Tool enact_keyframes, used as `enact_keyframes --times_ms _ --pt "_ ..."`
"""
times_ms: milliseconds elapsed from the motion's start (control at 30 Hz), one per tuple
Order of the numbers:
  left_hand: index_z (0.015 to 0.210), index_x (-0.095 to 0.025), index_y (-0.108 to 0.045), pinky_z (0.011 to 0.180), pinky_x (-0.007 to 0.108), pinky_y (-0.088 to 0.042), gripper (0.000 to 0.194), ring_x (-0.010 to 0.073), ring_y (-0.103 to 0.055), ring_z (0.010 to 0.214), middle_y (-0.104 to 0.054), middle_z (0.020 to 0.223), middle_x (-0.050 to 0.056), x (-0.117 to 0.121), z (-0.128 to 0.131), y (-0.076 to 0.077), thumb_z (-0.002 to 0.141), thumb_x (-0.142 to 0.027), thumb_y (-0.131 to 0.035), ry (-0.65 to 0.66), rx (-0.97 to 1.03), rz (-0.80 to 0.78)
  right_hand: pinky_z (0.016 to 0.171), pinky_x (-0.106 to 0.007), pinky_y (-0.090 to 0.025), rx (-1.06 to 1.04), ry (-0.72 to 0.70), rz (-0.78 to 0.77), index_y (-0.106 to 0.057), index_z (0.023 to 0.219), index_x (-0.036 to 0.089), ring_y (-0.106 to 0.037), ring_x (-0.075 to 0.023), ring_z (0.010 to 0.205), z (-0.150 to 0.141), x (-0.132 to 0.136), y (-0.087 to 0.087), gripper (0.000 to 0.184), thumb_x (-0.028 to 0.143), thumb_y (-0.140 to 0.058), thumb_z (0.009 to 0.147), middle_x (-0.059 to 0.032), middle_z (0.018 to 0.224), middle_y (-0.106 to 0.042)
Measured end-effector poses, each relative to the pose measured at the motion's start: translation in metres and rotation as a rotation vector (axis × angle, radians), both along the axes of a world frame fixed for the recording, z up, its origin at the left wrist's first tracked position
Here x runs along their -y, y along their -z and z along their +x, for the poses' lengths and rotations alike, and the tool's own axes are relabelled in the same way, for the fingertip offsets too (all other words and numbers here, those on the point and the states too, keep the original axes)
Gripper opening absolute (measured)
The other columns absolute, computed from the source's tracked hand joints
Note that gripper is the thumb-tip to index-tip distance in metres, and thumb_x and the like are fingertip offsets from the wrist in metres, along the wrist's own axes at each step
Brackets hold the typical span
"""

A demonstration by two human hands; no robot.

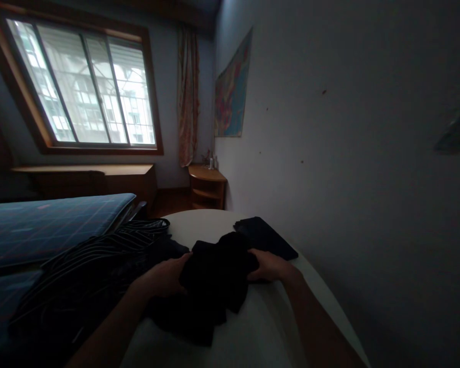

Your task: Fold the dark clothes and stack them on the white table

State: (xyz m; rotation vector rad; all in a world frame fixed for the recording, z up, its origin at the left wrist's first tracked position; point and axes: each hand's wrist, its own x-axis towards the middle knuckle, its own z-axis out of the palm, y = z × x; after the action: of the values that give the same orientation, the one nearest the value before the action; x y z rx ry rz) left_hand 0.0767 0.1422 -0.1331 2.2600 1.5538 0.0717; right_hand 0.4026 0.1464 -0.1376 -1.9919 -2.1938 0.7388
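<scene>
Trainee: Report the state of the work.

Instructor: A flat, dark navy cloth item (266,236) with straight edges lies at the right-hand side of the white, round-edged table (268,327). By judgement, it is already in a neat form. The bunched, soft black cloth (218,266) is not: its outline is uneven, and loose corners spread toward the near side. At the left, a heap of dark cloth with thin pale stripes (115,245) is loose and unsorted, beside the blue plaid mattress (53,220). Total progress cannot be determined.

Trainee: Specify the position of the black cloth.

Instructor: On the table, between the two hands, with its right side close to the navy item.

Trainee: Specify the grip.

Instructor: Right hand (270,266): thumb and fingers are partly spread and clamped on the right side of the black cloth, with fabric between them. Left hand (163,276): in contact with the left side. Its fingertips are hard to make out against the dark fabric, so its degree of closure cannot be confirmed.

Trainee: And the pressure?

Instructor: Not visible for either hand.
</scene>
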Motion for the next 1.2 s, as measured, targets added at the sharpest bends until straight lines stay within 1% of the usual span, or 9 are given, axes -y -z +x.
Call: enact_keyframes --times_ms 200,300,433,533,633,767,933,1033,1200 --pt "0.119 -0.025 -0.067 0.097 0.037 -0.048 0.056 0.0284 -0.065 0.110 -0.069 0.123 0.006 -0.004 -0.015 -0.007 0.063 -0.018 -0.064 0.099 0.168 -0.122 0.067 -0.030 -0.050 -0.228 -0.222 -0.116 -0.074 0.092 0.019 -0.069 -0.0236 0.080 0.005 0.010 -0.021 0.023 0.032 -0.067 0.074 -0.0057 0.090 -0.074" --pt "0.112 -0.024 -0.071 0.092 0.034 -0.052 0.046 0.0264 -0.068 0.102 -0.073 0.112 0.005 -0.013 -0.024 -0.017 0.067 -0.024 -0.064 0.063 0.434 -0.069 0.068 -0.029 -0.050 -0.400 -0.203 0.062 -0.073 0.092 0.020 -0.067 -0.0218 0.080 0.015 0.013 -0.039 0.024 0.037 -0.065 0.078 -0.0041 0.089 -0.074" --pt "0.103 -0.019 -0.073 0.098 0.037 -0.049 0.035 0.0266 -0.067 0.103 -0.075 0.104 0.007 -0.029 -0.027 -0.028 0.074 -0.030 -0.057 -0.215 0.660 0.326 0.081 -0.035 -0.052 -0.559 0.050 0.388 -0.073 0.099 0.020 -0.067 -0.0232 0.087 0.021 0.007 -0.055 0.030 0.041 -0.062 0.080 -0.0060 0.096 -0.074" --pt "0.118 -0.017 -0.068 0.101 0.040 -0.047 0.044 0.0263 -0.065 0.110 -0.071 0.117 0.009 -0.038 -0.027 -0.026 0.080 -0.029 -0.049 -0.451 0.669 0.520 0.093 -0.039 -0.049 -0.667 0.224 0.607 -0.070 0.109 0.019 -0.066 -0.0237 0.098 0.017 -0.003 -0.054 0.038 0.043 -0.056 0.083 -0.0076 0.106 -0.073" --pt "0.138 -0.011 -0.052 0.109 0.040 -0.041 0.059 0.0279 -0.052 0.129 -0.054 0.140 0.016 -0.046 -0.025 -0.012 0.081 -0.027 -0.051 -0.482 0.590 0.511 0.104 -0.042 -0.043 -0.685 0.249 0.719 -0.064 0.121 0.018 -0.061 -0.0237 0.113 0.007 -0.015 -0.039 0.044 0.043 -0.052 0.087 -0.0098 0.120 -0.068" --pt "0.139 -0.006 -0.049 0.115 0.042 -0.030 0.071 0.0354 -0.032 0.143 -0.034 0.153 0.022 -0.042 -0.011 0.003 0.077 -0.037 -0.063 -0.461 0.349 0.486 0.115 -0.043 -0.031 -0.643 0.117 0.593 -0.043 0.144 0.015 -0.046 -0.0225 0.135 -0.008 -0.026 -0.008 0.058 0.034 -0.049 0.089 -0.0147 0.146 -0.050" --pt "0.128 -0.018 -0.058 0.085 0.042 -0.051 0.063 0.0330 -0.068 0.099 -0.070 0.108 0.014 -0.007 0.015 -0.002 0.079 -0.057 -0.060 -0.229 0.129 0.226 0.117 -0.045 -0.025 -0.464 -0.097 0.369 -0.008 0.158 0.021 -0.030 -0.0253 0.145 -0.020 -0.019 0.015 0.107 0.031 -0.074 0.073 -0.0165 0.159 -0.027" --pt "0.130 -0.018 -0.057 0.076 0.043 -0.051 0.072 0.0367 -0.070 0.091 -0.073 0.099 0.016 0.012 0.034 -0.001 0.072 -0.059 -0.066 -0.118 -0.024 0.137 0.108 -0.047 -0.037 -0.245 -0.095 0.247 -0.005 0.158 0.022 -0.045 -0.0326 0.135 -0.026 -0.011 0.018 0.122 0.025 -0.081 0.063 -0.0197 0.149 -0.043" --pt "0.119 -0.022 -0.066 0.082 0.043 -0.051 0.050 0.0364 -0.069 0.099 -0.073 0.108 0.015 0.020 0.055 0.009 0.071 -0.038 -0.069 -0.017 -0.124 0.141 0.096 -0.041 -0.045 -0.044 -0.109 0.213 -0.027 0.154 0.023 -0.062 -0.0315 0.115 -0.035 -0.003 0.016 0.089 0.020 -0.067 0.075 -0.0151 0.128 -0.064"
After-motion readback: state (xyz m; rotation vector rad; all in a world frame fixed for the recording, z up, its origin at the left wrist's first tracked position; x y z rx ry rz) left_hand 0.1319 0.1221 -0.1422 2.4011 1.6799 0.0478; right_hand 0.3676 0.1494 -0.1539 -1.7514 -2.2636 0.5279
